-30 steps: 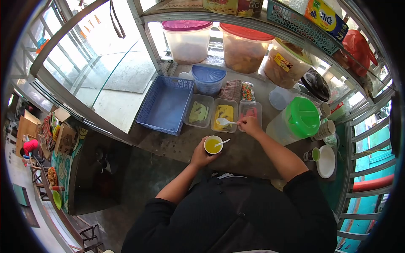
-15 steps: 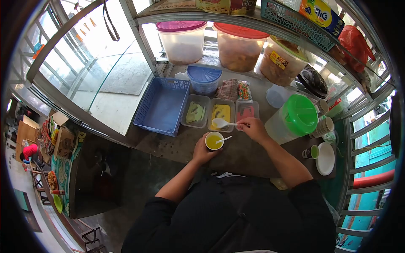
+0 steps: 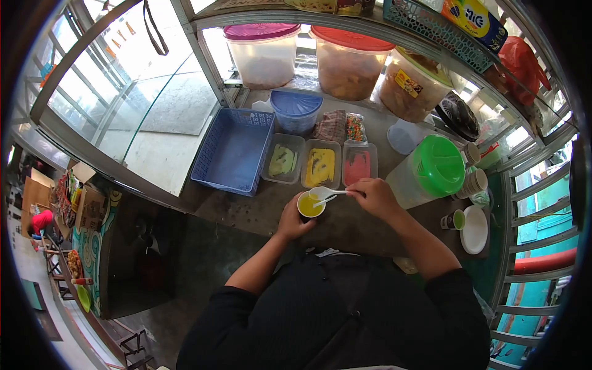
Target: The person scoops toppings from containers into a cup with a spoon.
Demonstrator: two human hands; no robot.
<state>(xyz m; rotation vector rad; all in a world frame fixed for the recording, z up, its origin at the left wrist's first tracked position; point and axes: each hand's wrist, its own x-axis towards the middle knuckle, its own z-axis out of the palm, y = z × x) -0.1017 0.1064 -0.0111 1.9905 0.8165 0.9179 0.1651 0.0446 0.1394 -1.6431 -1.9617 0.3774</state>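
My left hand (image 3: 292,220) is wrapped round a paper cup (image 3: 306,216) of yellow liquid, near the counter's front edge. A small white spoon (image 3: 325,200) stands tilted in the cup. Between the fingers of my right hand (image 3: 374,197) is the handle of a larger white spoon (image 3: 323,193), its bowl over the cup's rim. Just behind are three clear tubs: one with pale green contents (image 3: 282,160), one with yellow contents (image 3: 320,166) and one with pink contents (image 3: 357,166). What lies in the large spoon's bowl is too small to tell.
A blue basket (image 3: 229,179) stands left of the tubs, with a blue-lidded container (image 3: 296,111) behind. To the right are a green-lidded pitcher (image 3: 425,172), stacked cups (image 3: 473,183), a small printed cup (image 3: 452,220) and white plates (image 3: 475,231). Large lidded tubs (image 3: 351,61) line the back.
My right hand has brought the large spoon from over the yellow tub down toward me, to the cup. My left hand still holds the cup in nearly the same place.
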